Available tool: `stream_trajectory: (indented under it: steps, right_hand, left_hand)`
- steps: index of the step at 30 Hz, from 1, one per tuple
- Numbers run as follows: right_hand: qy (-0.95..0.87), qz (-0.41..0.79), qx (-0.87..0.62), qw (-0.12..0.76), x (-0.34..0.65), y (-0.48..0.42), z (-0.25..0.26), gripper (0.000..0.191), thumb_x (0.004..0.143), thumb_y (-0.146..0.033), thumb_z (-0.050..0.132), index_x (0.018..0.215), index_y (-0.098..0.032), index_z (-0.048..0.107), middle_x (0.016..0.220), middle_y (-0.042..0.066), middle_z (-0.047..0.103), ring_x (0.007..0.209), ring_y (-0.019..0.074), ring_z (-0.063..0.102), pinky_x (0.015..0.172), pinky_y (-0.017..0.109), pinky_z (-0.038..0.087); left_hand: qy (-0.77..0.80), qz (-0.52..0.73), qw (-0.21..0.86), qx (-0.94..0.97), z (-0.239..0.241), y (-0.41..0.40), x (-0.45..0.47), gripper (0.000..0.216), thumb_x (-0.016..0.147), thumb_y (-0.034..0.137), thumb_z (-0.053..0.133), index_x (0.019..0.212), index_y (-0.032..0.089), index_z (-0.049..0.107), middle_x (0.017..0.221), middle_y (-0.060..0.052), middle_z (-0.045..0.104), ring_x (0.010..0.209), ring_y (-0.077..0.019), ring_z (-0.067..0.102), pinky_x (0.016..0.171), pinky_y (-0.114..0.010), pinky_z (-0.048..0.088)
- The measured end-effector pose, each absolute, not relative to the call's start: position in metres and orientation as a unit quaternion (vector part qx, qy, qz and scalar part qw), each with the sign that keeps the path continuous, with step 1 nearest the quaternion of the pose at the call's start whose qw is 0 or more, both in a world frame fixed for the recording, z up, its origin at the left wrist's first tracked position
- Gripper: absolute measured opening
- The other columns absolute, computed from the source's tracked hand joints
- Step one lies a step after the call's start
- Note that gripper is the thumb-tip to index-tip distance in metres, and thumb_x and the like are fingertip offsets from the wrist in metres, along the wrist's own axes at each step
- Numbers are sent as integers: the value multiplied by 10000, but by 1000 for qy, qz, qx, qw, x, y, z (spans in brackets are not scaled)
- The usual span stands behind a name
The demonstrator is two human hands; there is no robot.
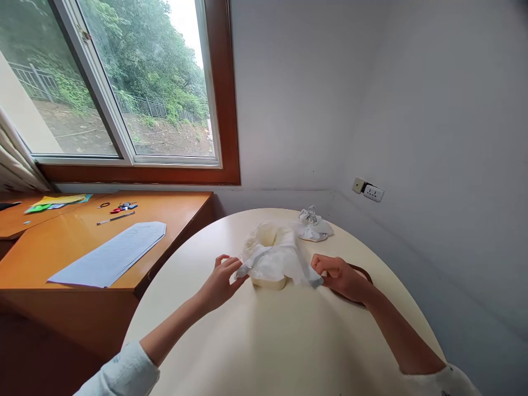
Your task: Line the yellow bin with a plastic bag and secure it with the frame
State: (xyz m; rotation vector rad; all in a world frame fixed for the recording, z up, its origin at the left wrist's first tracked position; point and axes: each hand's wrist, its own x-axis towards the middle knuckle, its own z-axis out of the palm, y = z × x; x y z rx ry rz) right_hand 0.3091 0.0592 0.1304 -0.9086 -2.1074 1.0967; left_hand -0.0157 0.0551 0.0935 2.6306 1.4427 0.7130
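A thin, whitish, see-through plastic bag (pixel 268 263) is draped over a small cream container (pixel 268 284), whose lower edge shows beneath it. The bag's top gapes, with a pale yellowish hollow inside. At its left side, my left hand (pixel 225 279) pinches a gathered edge between thumb and fingers. On the opposite side, my right hand (pixel 340 276) grips another edge, pulled out toward the right. Partly hidden under my right hand and wrist, a brown rounded rim (pixel 346 300) lies on the table. Most of the container is covered by the bag.
The cream round table (pixel 198 330) stands near the wall. Crumpled white material (pixel 314 225) lies at its back right. On the wooden desk (pixel 177 206) to the left are papers (pixel 113 253), a pen (pixel 115 218), keys (pixel 124 207) and coloured folders (pixel 58 202). A socket (pixel 373 192) is on the wall.
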Motion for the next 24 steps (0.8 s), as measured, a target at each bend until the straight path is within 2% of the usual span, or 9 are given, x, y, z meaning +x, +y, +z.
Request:
stream_trajectory:
  steps: [2, 5, 9, 12, 16, 19, 21, 24]
  right_hand:
    - [-824, 394, -338, 227, 311, 48, 129, 164, 799, -171, 521, 649, -191, 584, 816, 9, 501, 755, 130, 481, 659, 251, 388]
    - [-863, 303, -376, 149, 310, 41, 113, 221, 789, -96, 468, 674, -206, 621, 839, 12, 544, 835, 148, 512, 747, 286, 400]
    - [-877, 173, -432, 118, 309, 45, 85, 314, 766, -47, 432, 859, -225, 673, 932, 47, 596, 895, 194, 549, 869, 413, 378]
    - [-859, 130, -465, 169, 309, 54, 82, 350, 772, -55, 406, 963, -217, 650, 976, 63, 603, 903, 208, 563, 841, 414, 408]
    - [-800, 117, -489, 328, 301, 61, 100, 278, 820, -97, 356, 853, -194, 614, 895, 55, 604, 813, 182, 581, 796, 374, 452]
    - [-798, 79, -434, 411, 287, 62, 114, 277, 848, -135, 365, 980, -201, 600, 1040, 77, 598, 1012, 204, 548, 883, 382, 425]
    - [-831, 50, -384, 399, 275, 63, 119, 312, 861, -145, 366, 1081, -210, 577, 1186, 84, 556, 1161, 212, 468, 969, 406, 360]
    - [-872, 38, -356, 335, 260, 64, 122, 367, 873, -115, 328, 1150, -221, 544, 1249, 77, 540, 1216, 198, 436, 1026, 438, 275]
  left_hand:
    - [455, 214, -37, 864, 82, 61, -22, 171, 868, 177, 390, 720, 195, 476, 709, 14, 544, 693, -135, 528, 942, -411, 324]
    - [456, 186, -68, 868, 65, 68, -35, 166, 808, 92, 393, 732, 188, 505, 742, -18, 575, 729, -166, 553, 918, -445, 330]
    - [473, 174, -69, 861, 53, 75, -51, 252, 744, 70, 439, 920, 189, 573, 975, -93, 607, 860, -224, 587, 904, -492, 349]
    - [478, 176, -44, 860, 64, 78, -60, 362, 718, 83, 464, 1032, 221, 582, 1094, -93, 589, 974, -246, 580, 881, -456, 402]
    - [514, 306, -8, 801, 102, 73, -53, 261, 763, 87, 404, 902, 202, 594, 1003, -71, 615, 899, -209, 594, 830, -403, 457]
    - [475, 386, -35, 790, 130, 64, -29, 160, 839, 173, 444, 925, 195, 577, 990, -74, 614, 926, -209, 572, 815, -370, 468]
    - [413, 370, -37, 832, 140, 59, -9, 195, 865, 246, 495, 1043, 195, 555, 1054, -82, 614, 1002, -212, 554, 871, -366, 449]
    - [360, 283, -42, 888, 144, 61, 16, 307, 863, 355, 539, 1118, 186, 519, 1078, -86, 630, 1025, -222, 561, 953, -401, 393]
